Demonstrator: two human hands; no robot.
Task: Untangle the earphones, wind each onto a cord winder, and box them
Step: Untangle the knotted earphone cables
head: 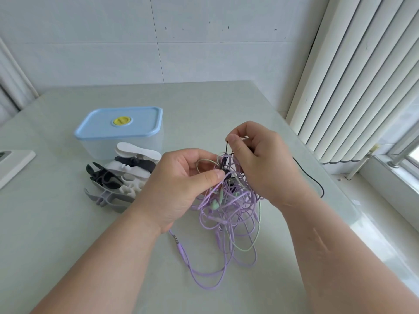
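Note:
A tangle of purple, pale green and black earphone cords (229,207) hangs above the table between both hands. My left hand (179,184) pinches the knot near a black earbud with thumb and fingers. My right hand (256,155) pinches a thin black cord at the top of the tangle. A black cord (311,177) trails away to the right over the table. A purple plug (179,244) lies on the table below. Several white, black and grey cord winders (120,177) are piled at the left. Behind them stands a clear box with a blue lid (120,128).
A white device (13,164) lies at the table's left edge. Vertical blinds (362,75) and a window sill (390,177) run along the right side. A tiled wall (158,41) stands behind the table (68,234).

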